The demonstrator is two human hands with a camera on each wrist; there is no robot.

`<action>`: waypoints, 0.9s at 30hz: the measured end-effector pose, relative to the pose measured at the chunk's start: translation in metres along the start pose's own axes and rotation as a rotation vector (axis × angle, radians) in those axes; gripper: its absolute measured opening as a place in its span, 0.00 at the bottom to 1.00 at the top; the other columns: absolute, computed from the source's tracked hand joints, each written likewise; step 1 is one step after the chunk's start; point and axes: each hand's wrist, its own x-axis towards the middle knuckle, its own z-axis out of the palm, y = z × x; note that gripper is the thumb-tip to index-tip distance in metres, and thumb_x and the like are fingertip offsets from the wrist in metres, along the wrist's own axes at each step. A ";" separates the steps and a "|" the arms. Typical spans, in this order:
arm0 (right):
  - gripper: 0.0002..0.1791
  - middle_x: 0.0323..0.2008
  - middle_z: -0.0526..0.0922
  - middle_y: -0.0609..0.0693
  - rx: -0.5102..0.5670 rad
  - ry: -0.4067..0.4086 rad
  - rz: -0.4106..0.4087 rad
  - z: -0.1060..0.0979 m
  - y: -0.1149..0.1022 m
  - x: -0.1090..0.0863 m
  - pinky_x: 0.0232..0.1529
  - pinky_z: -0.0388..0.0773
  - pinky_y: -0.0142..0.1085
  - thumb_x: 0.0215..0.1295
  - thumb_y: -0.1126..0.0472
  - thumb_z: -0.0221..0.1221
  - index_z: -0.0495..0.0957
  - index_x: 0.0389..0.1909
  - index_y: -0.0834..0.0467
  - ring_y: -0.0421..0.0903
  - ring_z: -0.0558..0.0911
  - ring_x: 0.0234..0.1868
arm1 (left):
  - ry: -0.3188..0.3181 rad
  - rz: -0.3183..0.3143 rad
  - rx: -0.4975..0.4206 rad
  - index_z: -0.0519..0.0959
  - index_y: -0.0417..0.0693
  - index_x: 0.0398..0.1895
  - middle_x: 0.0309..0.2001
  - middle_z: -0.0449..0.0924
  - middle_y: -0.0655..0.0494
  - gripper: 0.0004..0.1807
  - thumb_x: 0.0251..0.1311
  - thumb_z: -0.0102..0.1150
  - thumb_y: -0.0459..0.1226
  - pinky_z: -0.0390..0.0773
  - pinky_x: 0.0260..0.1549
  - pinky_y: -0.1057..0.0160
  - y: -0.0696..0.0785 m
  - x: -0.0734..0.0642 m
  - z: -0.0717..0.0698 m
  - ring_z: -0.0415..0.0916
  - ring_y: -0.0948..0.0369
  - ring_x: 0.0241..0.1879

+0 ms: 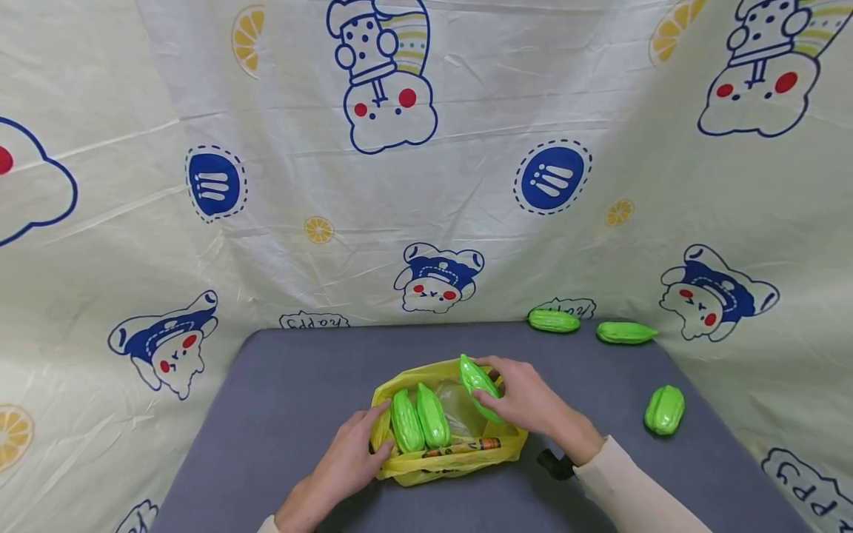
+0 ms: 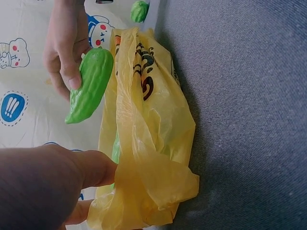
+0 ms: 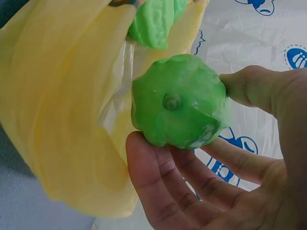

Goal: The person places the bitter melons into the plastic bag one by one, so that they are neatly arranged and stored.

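Observation:
A yellow plastic bag (image 1: 460,470) lies on the grey table with its mouth spread open upward. Two green, ridged bitter melons (image 1: 407,422) (image 1: 433,416) rest side by side in its left part. My left hand (image 1: 348,453) pinches the bag's left rim between thumb and fingers; the left wrist view shows the yellow film (image 2: 144,158) bunched there. Over the bag's right side, my right hand (image 1: 526,396) holds a third bitter melon (image 1: 478,385), pointed end tilted up. In the right wrist view its blunt stem end (image 3: 180,100) faces the camera, gripped between thumb and fingers.
Three more bitter melons lie on the right of the table: two at the back edge (image 1: 554,320) (image 1: 626,333) and one nearer (image 1: 664,410). A printed cloth (image 1: 466,185) hangs behind the table (image 1: 300,392). A small black object (image 1: 555,465) shows by the right wrist.

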 end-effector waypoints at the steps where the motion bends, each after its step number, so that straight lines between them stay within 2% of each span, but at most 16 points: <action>1: 0.32 0.52 0.94 0.51 0.000 -0.002 0.003 0.001 0.000 0.001 0.40 0.87 0.36 0.81 0.50 0.73 0.82 0.79 0.57 0.36 0.88 0.41 | 0.002 0.002 0.002 0.75 0.42 0.86 0.70 0.84 0.30 0.37 0.77 0.74 0.37 0.85 0.65 0.28 0.000 0.000 0.000 0.84 0.31 0.69; 12: 0.32 0.53 0.95 0.53 -0.032 0.004 0.014 0.010 -0.010 0.007 0.40 0.87 0.37 0.81 0.52 0.73 0.81 0.80 0.59 0.42 0.91 0.47 | 0.013 0.007 0.028 0.75 0.41 0.86 0.69 0.84 0.29 0.37 0.76 0.74 0.36 0.85 0.65 0.28 0.001 0.002 0.003 0.85 0.31 0.68; 19: 0.31 0.49 0.95 0.52 -0.010 -0.012 0.053 0.018 -0.013 0.010 0.38 0.86 0.37 0.80 0.53 0.73 0.82 0.78 0.58 0.41 0.90 0.45 | 0.010 0.003 0.026 0.75 0.40 0.86 0.69 0.84 0.28 0.38 0.76 0.74 0.36 0.85 0.64 0.27 0.000 0.001 0.003 0.85 0.30 0.67; 27: 0.32 0.49 0.94 0.55 -0.020 -0.021 0.085 0.021 -0.014 0.016 0.36 0.85 0.36 0.81 0.53 0.73 0.81 0.79 0.60 0.41 0.88 0.42 | 0.017 -0.003 0.034 0.75 0.42 0.86 0.70 0.84 0.28 0.38 0.76 0.74 0.37 0.84 0.65 0.25 0.002 0.003 0.003 0.84 0.30 0.69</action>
